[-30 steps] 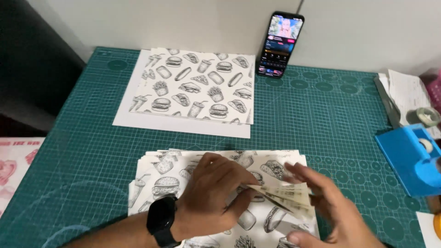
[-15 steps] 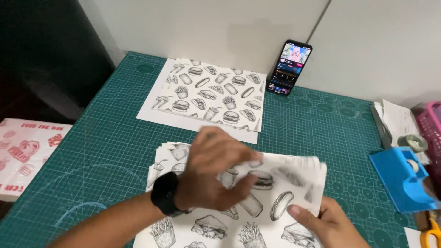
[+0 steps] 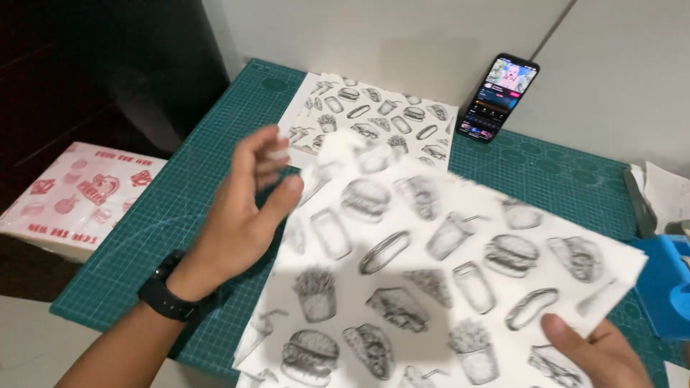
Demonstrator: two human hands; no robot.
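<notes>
A white paper sheet printed with grey fast-food drawings (image 3: 431, 251) is lifted off the green cutting mat (image 3: 215, 144) and spreads across the middle. My right hand (image 3: 596, 352) pinches its lower right corner, thumb on top. My left hand (image 3: 248, 208), with a black watch on the wrist, hovers at the sheet's left edge with fingers apart, blurred, touching or just off the paper. A stack of the same printed paper (image 3: 374, 118) lies flat farther back on the mat.
A phone (image 3: 499, 97) with a lit screen leans against the white wall at the back. A blue tape dispenser (image 3: 665, 284) stands at the right edge. A pack of red-printed paper (image 3: 79, 194) lies left of the mat, lower down.
The sheet that lay pressed under my left hand is now raised and opened out. My left hand has come off it and moved left; the view has tilted and shifted.
</notes>
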